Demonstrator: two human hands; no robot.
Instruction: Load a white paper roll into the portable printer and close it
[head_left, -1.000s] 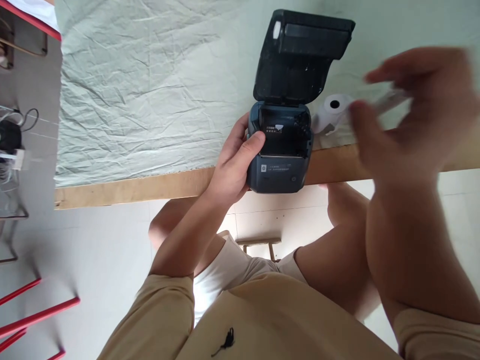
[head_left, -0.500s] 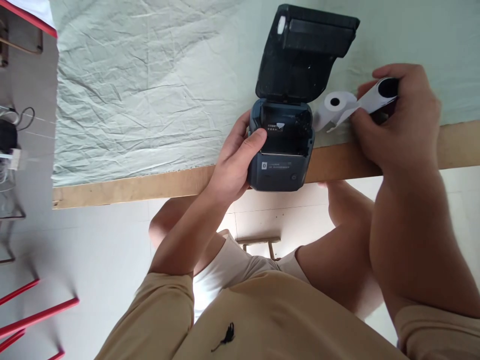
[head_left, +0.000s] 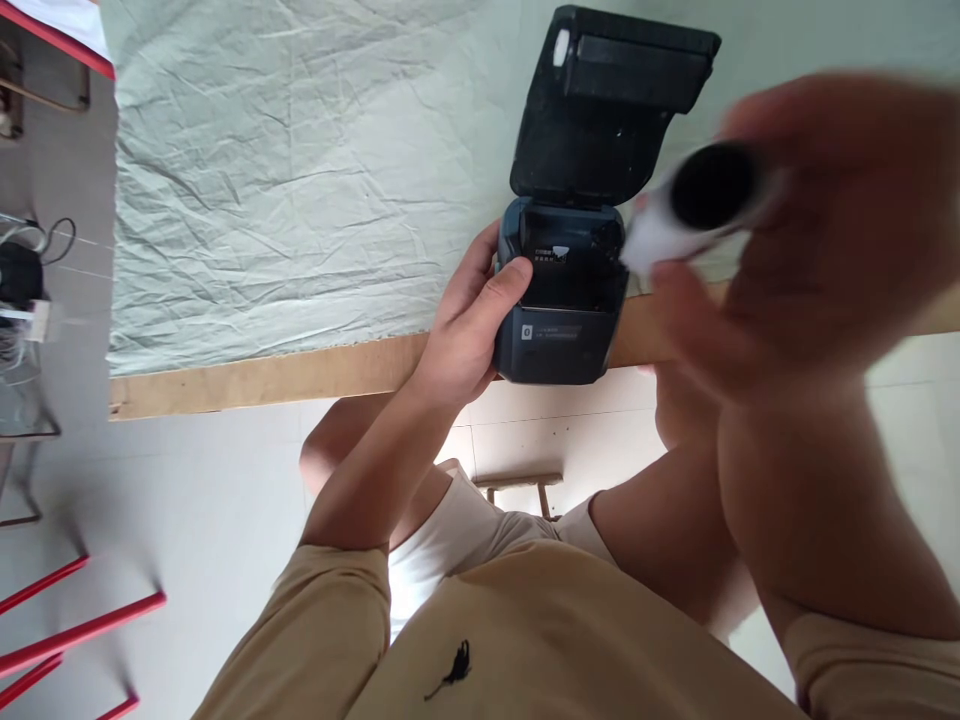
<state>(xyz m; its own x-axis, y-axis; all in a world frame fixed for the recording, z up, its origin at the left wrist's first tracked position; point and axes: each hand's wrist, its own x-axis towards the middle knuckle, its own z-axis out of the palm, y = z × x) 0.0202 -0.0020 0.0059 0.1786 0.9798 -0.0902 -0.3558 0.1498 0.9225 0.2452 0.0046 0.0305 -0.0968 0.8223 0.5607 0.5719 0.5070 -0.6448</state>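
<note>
Looking down past my tan shirt and bare knees at the bottom of the frame, I see both my arms reaching up toward the surface, whose wooden edge runs across the middle.

My left hand sits at centre frame, wrapped round the left side of the printer. Its fingers curl along the casing and the thumb presses on the top rim beside the open bay, so this hand is closed on the printer. The printer rests at the very edge of the surface, its front overhanging slightly, with a small label strip showing on its front face.

My right hand fills the right of the frame, badly blurred. It is closed round a paper roll, which shows as a white tube with a dark hollow end facing me. The roll sits just right of the printer's open bay, above the surface; I cannot tell whether it touches the printer. How tightly these fingers grip is lost in the blur.

Beyond the bay, the printer's lid stands tipped back and open, at upper centre. A creased pale green cloth covers the surface behind, spreading to the upper left. At far left, cables lie on a grey floor, and red bars cross the lower left corner.
</note>
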